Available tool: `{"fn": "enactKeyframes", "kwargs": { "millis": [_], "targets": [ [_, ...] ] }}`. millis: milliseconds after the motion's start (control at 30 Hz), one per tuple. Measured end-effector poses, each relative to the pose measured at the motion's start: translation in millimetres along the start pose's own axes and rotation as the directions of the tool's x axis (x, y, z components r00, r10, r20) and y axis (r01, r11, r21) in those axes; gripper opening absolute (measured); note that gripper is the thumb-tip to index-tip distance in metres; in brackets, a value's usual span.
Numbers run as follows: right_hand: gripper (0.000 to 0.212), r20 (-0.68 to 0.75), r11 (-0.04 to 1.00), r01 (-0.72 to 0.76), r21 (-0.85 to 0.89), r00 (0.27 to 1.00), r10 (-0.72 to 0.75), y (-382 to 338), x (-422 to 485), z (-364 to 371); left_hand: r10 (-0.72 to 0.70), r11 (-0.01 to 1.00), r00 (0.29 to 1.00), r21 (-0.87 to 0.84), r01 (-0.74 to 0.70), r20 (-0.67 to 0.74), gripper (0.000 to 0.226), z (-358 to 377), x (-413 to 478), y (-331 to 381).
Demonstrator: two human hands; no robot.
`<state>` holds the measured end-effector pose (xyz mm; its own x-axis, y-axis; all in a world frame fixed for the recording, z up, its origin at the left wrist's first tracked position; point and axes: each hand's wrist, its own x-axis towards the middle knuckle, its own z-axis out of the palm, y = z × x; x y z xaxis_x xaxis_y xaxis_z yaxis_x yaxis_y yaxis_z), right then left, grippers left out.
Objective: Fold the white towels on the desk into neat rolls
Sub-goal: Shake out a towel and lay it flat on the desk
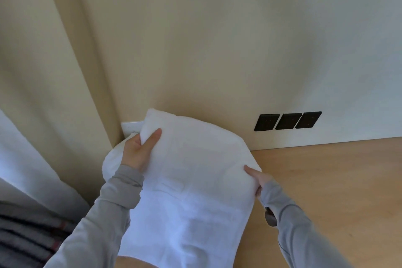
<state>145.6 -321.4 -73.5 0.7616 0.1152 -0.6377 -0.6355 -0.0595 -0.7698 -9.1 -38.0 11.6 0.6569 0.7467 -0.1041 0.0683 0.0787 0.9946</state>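
Note:
A white towel is held up in front of me over the left end of the wooden desk, folded lengthwise, its lower part hanging toward my body. My left hand grips its upper left edge, thumb on the front of the cloth. My right hand pinches its right edge, fingers tucked behind. More white cloth bulges out behind my left wrist; whether it belongs to the same towel is unclear.
A cream wall rises behind the desk, with three black sockets low on it. A white plate sits in the corner. Pale curtains hang at left, above grey striped fabric.

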Motion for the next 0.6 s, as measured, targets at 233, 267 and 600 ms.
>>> {"fn": "enactKeyframes", "kwargs": {
  "millis": [233, 267, 600],
  "targets": [
    [0.038, -0.023, 0.892, 0.431, 0.137, 0.902, -0.432, -61, -76, -15, 0.126, 0.976, 0.989, -0.170, -0.138, -0.080, 0.015, 0, -9, 41],
    [0.033, -0.034, 0.863, 0.481, 0.156, 0.875, -0.482, -70, -87, -19, 0.155, 0.966, 0.984, -0.196, -0.169, -0.085, 0.015, 3, -12, 51],
    [0.007, -0.146, 0.601, 0.784, 0.157, 0.620, -0.771, -136, -162, -96, 0.374, 0.879, 0.927, -0.306, -0.367, -0.037, 0.023, 69, -65, 117]
  ]
}}
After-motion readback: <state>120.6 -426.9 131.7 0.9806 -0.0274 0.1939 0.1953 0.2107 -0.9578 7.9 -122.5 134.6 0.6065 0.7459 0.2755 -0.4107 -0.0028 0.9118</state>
